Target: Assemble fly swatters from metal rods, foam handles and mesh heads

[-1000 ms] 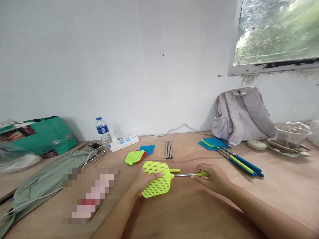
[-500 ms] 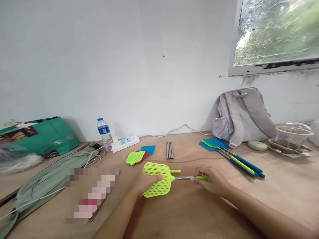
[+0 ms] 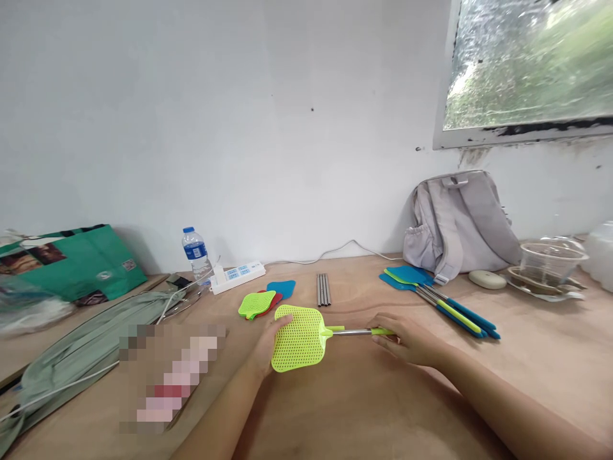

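Observation:
A lime-green fly swatter (image 3: pixel 299 338) with a perforated head and a metal rod is held across the front of me. My left hand (image 3: pixel 265 348) grips the left edge of its head, thumb at the rim and most fingers hidden behind it. My right hand (image 3: pixel 405 337) is closed around the green handle at the rod's right end. A short lime-green tube (image 3: pixel 339 328) sticks out behind the head; I cannot tell what supports it. Loose swatter heads lie beyond my left hand: lime-green (image 3: pixel 256 305), red (image 3: pixel 271 303) and blue (image 3: pixel 282 289). Several metal rods (image 3: pixel 324 290) lie side by side farther back.
Several blue and green swatters (image 3: pixel 445 303) lie at right, before a grey backpack (image 3: pixel 462 223). Nearby are a beige oval object (image 3: pixel 487 280) and a plastic container (image 3: pixel 550 259). On the left are a power strip (image 3: pixel 238 277), water bottle (image 3: pixel 195 252), green bag (image 3: pixel 90 262) and grey-green cloth (image 3: pixel 90 348).
My left thumb has moved from the face of the swatter head to its left rim. The swatter has risen slightly and covers more of the green tube. The view has shifted slightly.

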A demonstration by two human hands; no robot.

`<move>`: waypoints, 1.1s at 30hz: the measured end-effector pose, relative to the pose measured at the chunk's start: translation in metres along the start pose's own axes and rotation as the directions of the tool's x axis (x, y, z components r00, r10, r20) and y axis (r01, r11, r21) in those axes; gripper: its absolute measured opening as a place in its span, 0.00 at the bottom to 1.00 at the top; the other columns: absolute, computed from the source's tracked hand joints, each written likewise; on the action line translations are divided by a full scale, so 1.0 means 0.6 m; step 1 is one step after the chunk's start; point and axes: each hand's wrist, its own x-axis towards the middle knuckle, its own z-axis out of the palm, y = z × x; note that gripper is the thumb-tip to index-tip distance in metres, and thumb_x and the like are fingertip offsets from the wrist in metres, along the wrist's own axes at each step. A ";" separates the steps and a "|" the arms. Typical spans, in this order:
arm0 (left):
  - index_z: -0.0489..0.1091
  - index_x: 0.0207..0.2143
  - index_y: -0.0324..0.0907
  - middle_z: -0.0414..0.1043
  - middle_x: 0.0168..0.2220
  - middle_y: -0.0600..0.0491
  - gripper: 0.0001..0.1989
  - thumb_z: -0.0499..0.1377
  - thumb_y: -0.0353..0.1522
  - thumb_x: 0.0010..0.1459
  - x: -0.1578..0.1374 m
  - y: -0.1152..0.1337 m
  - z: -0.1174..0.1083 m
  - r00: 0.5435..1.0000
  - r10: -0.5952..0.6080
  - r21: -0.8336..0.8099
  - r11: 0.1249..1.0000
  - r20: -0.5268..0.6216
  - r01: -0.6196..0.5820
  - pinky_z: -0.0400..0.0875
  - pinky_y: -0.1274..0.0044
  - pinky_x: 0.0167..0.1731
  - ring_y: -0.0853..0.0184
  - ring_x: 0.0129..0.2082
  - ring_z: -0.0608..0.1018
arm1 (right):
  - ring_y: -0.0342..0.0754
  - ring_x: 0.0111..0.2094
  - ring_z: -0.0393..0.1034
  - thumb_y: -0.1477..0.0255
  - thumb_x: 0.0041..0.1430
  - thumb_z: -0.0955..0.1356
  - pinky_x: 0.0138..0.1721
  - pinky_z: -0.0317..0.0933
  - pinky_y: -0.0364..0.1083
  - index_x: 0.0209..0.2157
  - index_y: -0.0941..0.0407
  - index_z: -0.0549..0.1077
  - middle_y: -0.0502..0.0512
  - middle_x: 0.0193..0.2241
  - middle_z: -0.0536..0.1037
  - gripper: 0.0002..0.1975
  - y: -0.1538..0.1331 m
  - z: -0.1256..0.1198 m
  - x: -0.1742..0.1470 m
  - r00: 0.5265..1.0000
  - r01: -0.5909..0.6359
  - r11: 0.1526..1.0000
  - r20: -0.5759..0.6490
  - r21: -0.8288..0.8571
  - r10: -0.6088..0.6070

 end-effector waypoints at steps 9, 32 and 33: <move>0.68 0.24 0.38 0.72 0.21 0.55 0.09 0.57 0.36 0.44 0.027 0.015 -0.040 0.910 0.385 -0.010 0.920 -0.153 -0.391 0.67 0.78 0.19 0.71 0.16 0.71 | 0.50 0.33 0.69 0.65 0.60 0.57 0.34 0.62 0.47 0.41 0.55 0.70 0.60 0.37 0.73 0.16 0.143 -0.048 -0.032 0.862 -0.370 0.904 -0.442 -0.212 0.250; 0.62 0.15 0.41 0.58 0.15 0.59 0.12 0.51 0.36 0.48 0.033 -0.001 -0.044 0.789 0.613 0.669 0.603 -0.040 -0.434 0.56 0.80 0.20 0.71 0.18 0.63 | 0.48 0.35 0.68 0.76 0.54 0.59 0.37 0.57 0.44 0.35 0.56 0.71 0.56 0.35 0.74 0.11 0.066 0.049 0.023 0.965 -0.232 0.944 -0.174 -0.236 0.194; 0.63 0.15 0.41 0.59 0.15 0.59 0.11 0.52 0.35 0.47 0.031 -0.003 -0.038 0.793 0.609 0.710 0.553 0.015 -0.437 0.56 0.79 0.21 0.71 0.19 0.63 | 0.47 0.34 0.68 0.76 0.53 0.59 0.35 0.56 0.44 0.36 0.56 0.70 0.56 0.36 0.73 0.11 0.057 0.062 0.033 0.969 -0.226 0.951 -0.147 -0.210 0.197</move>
